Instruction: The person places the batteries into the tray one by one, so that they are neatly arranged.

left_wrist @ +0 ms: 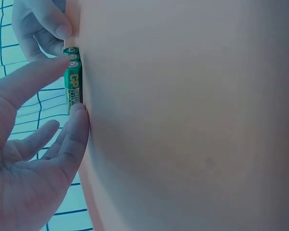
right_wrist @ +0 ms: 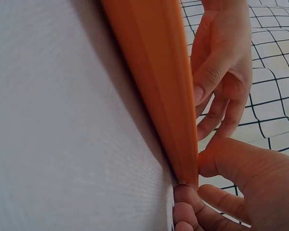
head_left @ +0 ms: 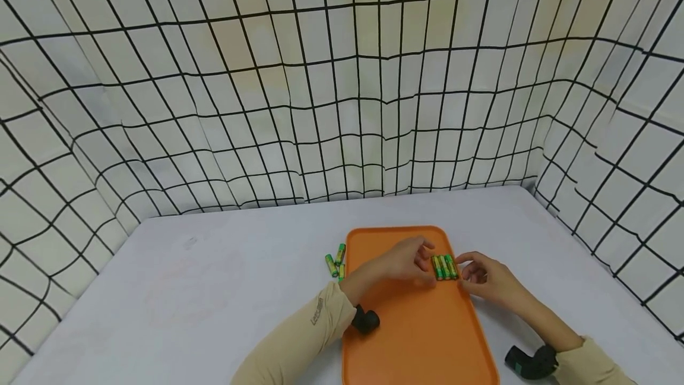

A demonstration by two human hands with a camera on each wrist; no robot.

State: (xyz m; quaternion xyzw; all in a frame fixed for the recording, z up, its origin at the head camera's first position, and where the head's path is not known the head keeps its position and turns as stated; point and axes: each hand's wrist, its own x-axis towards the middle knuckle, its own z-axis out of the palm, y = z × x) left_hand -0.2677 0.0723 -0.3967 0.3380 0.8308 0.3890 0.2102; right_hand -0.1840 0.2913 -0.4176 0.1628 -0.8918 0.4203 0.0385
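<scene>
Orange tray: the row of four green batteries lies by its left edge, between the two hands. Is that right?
No, wrong edge: the head view shows the row of four green batteries by the right edge of the orange tray, between the left hand and right hand.

Batteries [head_left: 445,267] between left hand [head_left: 408,260] and right hand [head_left: 490,278] looked glossy — tray [head_left: 408,337] beneath left, smooth plastic; sleeves [head_left: 299,337] behind both, matt cloth.

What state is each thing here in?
Orange tray: flat, right way up.
Battery row: four side by side, lying on the tray.
Three loose batteries: askew, left of the tray.
Left grip: beside the row, touch unclear.
Right grip: bent at the tray's right edge, hold unclear.
</scene>
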